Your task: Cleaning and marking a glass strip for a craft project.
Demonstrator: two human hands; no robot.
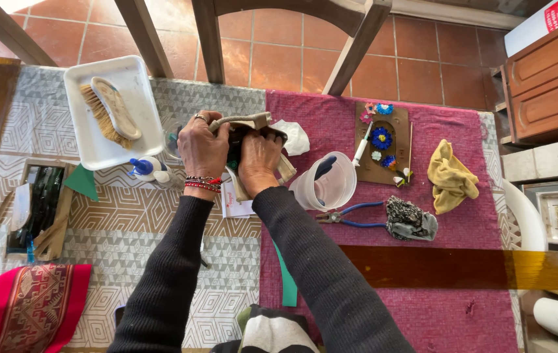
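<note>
Both my hands are together over the table's middle. My left hand (202,147), with a ring and red bead bracelets, grips a beige cloth (247,121) wrapped round a dark object. My right hand (258,161) presses into the same cloth and dark object from the right. What the dark thing is I cannot tell; the cloth and fingers hide most of it. A white crumpled tissue (295,136) lies just right of my hands.
A white tray (139,85) with a scrubbing brush (110,111) sits at the left, a small blue-capped bottle (147,168) below it. To the right are a clear plastic cup (328,183), blue-handled pliers (351,216), a wooden board with coloured flowers (381,140), a yellow rag (451,176) and a dark crumpled lump (409,219).
</note>
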